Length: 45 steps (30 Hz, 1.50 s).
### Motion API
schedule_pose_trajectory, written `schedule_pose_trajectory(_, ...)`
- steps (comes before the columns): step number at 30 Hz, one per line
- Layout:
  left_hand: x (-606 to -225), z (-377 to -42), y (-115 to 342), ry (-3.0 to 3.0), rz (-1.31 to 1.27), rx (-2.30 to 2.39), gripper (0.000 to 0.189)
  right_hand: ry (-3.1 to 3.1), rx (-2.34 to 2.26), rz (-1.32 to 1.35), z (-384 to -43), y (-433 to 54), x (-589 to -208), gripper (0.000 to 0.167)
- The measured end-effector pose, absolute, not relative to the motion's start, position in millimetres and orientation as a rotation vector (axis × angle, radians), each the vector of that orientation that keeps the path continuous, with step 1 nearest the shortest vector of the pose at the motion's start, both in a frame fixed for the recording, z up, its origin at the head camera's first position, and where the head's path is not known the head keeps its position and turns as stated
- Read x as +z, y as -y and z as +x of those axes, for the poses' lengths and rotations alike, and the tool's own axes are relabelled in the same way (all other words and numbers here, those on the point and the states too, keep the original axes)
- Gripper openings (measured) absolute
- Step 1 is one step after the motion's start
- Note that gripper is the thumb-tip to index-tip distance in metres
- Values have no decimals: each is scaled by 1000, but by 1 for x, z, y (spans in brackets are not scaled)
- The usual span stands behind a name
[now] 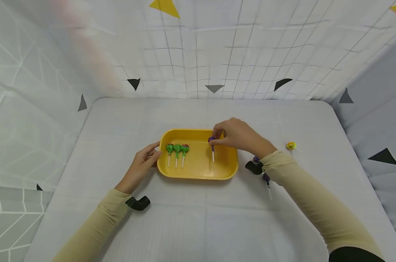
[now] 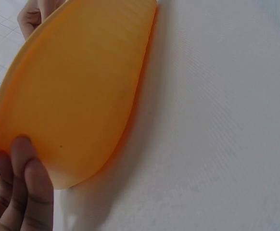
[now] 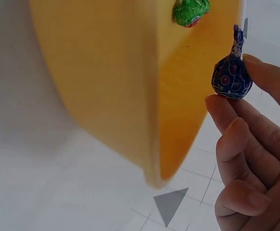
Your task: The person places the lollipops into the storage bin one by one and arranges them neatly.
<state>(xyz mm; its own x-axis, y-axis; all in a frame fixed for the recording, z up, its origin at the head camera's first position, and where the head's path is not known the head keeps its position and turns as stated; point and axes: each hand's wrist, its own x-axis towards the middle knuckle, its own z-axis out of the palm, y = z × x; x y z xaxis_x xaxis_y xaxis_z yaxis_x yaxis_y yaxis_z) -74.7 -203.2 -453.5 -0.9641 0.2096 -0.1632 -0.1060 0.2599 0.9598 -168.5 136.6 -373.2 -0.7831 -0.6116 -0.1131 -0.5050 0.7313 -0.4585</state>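
Observation:
A yellow tray (image 1: 198, 173) is in the middle of the head view. My left hand (image 1: 140, 165) grips its left end, thumb at the rim and fingers against the outer wall, as the left wrist view also shows. Between thumb and fingertips, my right hand (image 1: 238, 136) pinches a purple-wrapped lollipop (image 3: 232, 77) by its head, over the right part of the tray. The white stick points towards the tray's near side. Three lollipops in green wrappers (image 1: 177, 148) lie side by side in the tray's left half, sticks towards me.
Right of the tray, two more purple lollipops (image 1: 266, 178) lie by the right wrist, one partly hidden by the black wrist camera (image 1: 254, 167). Farther right lies a yellow lollipop (image 1: 291, 145). The white-covered table (image 1: 184, 225) ends at patterned curtains at the back and sides.

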Motion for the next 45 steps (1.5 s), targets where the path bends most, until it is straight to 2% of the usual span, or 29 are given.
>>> schedule_pose_trajectory(33, -456, -75, 205, -2265, 111, 1769, 56, -2607, -480, -956, -177, -79, -384, 24)
schedule_pose_trajectory(45, -456, -76, 206, -2279, 123, 1757, 56, -2631, -234, -1024, -181, -60, -399, 26)
